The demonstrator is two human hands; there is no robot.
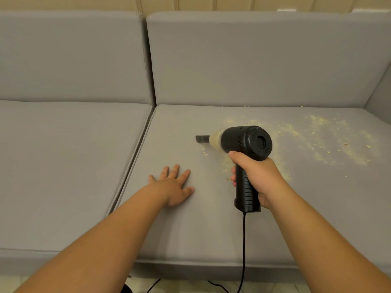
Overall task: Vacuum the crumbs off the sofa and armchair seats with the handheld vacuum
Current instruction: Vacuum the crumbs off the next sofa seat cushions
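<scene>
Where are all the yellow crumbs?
Head view: the pale yellow crumbs lie on the grey fabric seat cushion, right of the black handheld vacuum.

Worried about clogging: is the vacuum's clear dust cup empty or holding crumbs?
Holding crumbs: the dust cup on the vacuum looks filled with pale yellowish debris behind the nozzle.

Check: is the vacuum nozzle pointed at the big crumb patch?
No, the vacuum nozzle points left, away from the crumbs spread to its right.

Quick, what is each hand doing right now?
Left hand: open, flat on the seat cushion.
Right hand: gripping the handheld vacuum.
</scene>
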